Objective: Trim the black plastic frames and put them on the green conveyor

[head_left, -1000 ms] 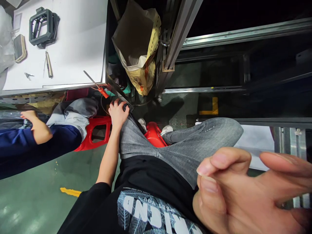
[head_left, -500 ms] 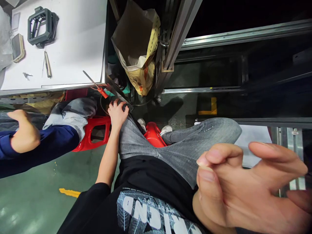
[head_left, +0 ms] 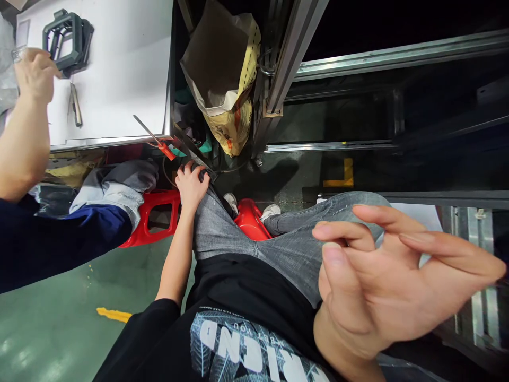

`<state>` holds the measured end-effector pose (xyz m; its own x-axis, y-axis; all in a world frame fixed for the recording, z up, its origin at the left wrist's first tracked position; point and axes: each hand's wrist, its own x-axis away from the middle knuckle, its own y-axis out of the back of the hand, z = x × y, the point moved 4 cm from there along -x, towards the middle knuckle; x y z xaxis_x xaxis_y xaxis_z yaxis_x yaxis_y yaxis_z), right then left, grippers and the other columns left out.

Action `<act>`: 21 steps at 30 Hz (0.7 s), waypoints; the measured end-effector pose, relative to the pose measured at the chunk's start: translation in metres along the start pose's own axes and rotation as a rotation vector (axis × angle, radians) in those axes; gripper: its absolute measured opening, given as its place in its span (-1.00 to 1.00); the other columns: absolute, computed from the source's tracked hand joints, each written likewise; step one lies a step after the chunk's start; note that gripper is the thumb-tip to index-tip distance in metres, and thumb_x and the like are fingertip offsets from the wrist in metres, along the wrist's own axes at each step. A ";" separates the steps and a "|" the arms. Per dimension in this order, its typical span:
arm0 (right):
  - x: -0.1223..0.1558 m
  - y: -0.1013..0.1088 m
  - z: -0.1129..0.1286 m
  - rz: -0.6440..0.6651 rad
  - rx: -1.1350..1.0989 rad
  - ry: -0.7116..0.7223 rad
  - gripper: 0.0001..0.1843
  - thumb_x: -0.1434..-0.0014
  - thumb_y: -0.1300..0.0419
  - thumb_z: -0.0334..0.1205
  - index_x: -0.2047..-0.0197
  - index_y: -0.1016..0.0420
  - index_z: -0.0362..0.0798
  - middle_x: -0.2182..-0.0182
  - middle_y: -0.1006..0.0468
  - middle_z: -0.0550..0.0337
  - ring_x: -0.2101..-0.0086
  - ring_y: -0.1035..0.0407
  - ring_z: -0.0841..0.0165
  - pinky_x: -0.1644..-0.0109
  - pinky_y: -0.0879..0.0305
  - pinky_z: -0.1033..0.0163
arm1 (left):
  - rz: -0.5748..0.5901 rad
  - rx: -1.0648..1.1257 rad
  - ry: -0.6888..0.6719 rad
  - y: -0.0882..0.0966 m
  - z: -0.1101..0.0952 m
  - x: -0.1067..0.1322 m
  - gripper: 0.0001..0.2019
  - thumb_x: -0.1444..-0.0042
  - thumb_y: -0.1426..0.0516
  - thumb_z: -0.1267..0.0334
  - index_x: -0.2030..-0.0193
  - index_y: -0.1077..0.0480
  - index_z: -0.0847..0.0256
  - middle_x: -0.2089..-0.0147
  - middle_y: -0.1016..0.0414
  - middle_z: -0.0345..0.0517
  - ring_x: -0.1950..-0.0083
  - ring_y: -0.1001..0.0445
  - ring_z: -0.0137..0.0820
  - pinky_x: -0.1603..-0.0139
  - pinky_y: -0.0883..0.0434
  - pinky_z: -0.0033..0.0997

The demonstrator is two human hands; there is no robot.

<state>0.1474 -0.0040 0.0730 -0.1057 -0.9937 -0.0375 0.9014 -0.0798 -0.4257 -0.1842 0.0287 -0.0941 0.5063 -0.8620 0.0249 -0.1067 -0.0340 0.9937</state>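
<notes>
My left hand (head_left: 193, 183) lies on my left knee, on the grey jeans (head_left: 222, 228), with its fingers slightly spread and curled over the knee. Nothing shows in it. Raised close to the camera at the lower right is my right hand (head_left: 382, 276), palm partly turned up. Its thumb and index tips are near each other with a small gap, the other fingers stand apart, and I see nothing held. An orange-handled tool with a thin metal shaft (head_left: 166, 150) juts past the table corner, just above my left hand.
A co-worker's hand (head_left: 35, 77) is over the white table (head_left: 131, 58), beside a dark grey frame (head_left: 75, 55) and a pen-like tool (head_left: 75, 106). An open yellow sack (head_left: 234, 127) stands by a metal post (head_left: 274, 95). Red stools (head_left: 149, 233) are below.
My right hand has turned, its thumb and index tips have parted and its fingers shifted. The co-worker's arm has reached up over the table. My left hand stays on the knee.
</notes>
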 end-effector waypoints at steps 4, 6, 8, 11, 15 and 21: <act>-0.008 -0.008 0.002 0.097 0.201 0.161 -0.30 -0.16 -0.31 -0.68 -0.20 -0.35 0.19 -0.15 -0.47 0.18 -0.22 -0.45 0.37 0.03 -0.61 0.27 | -0.003 0.004 0.008 0.000 0.000 0.000 -0.64 -0.38 -0.15 0.06 -0.22 -0.60 -0.06 -0.48 -0.37 -0.11 -0.50 -0.19 0.05 -0.39 -0.36 0.09; -0.010 -0.006 0.000 0.081 0.214 0.135 -0.38 -0.21 -0.34 -0.62 -0.18 -0.34 0.14 -0.11 -0.49 0.17 -0.12 -0.51 0.42 0.02 -0.60 0.28 | -0.010 0.014 0.005 -0.001 0.000 0.000 -0.65 -0.37 -0.16 0.06 -0.21 -0.60 -0.07 -0.48 -0.38 -0.12 -0.49 -0.20 0.05 -0.38 -0.37 0.09; -0.011 -0.004 -0.002 0.065 0.242 0.120 -0.46 -0.26 -0.37 -0.54 -0.17 -0.34 0.10 -0.05 -0.51 0.17 0.10 -0.56 0.46 0.11 -0.58 0.30 | -0.015 0.020 0.001 -0.001 0.001 0.000 -0.66 -0.37 -0.16 0.06 -0.20 -0.61 -0.07 -0.47 -0.39 -0.12 -0.48 -0.21 0.05 -0.37 -0.38 0.09; -0.013 -0.001 -0.005 0.043 0.269 0.090 -0.59 -0.35 -0.34 -0.45 -0.16 -0.35 0.07 -0.03 -0.51 0.13 0.05 -0.57 0.42 0.16 -0.58 0.29 | -0.017 0.020 -0.003 0.003 -0.001 0.000 -0.66 -0.37 -0.17 0.07 -0.20 -0.61 -0.06 -0.47 -0.39 -0.10 -0.48 -0.21 0.06 -0.36 -0.38 0.09; -0.014 -0.008 -0.002 0.053 0.261 0.056 -0.59 -0.35 -0.35 -0.43 -0.14 -0.36 0.07 -0.05 -0.50 0.12 -0.10 -0.54 0.33 0.00 -0.65 0.20 | -0.071 0.046 -0.062 0.015 -0.017 0.003 -0.66 -0.38 -0.16 0.07 -0.21 -0.60 -0.06 -0.47 -0.40 -0.12 -0.52 -0.18 0.04 -0.39 -0.34 0.08; -0.002 -0.020 0.004 0.132 0.390 0.086 -0.57 -0.28 -0.42 -0.40 -0.11 -0.38 0.09 0.02 -0.53 0.26 0.37 -0.52 0.53 0.18 -0.59 0.31 | 0.187 0.089 -0.152 -0.024 -0.042 0.008 -0.60 -0.45 -0.04 0.05 -0.29 -0.54 -0.04 -0.57 -0.27 -0.20 -0.67 0.06 -0.14 -0.59 -0.12 -0.02</act>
<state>0.1309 -0.0002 0.0852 0.0017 -0.9885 -0.1513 0.9992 0.0075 -0.0384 -0.1417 0.0440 -0.1134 0.3369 -0.9233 0.1843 -0.2646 0.0950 0.9597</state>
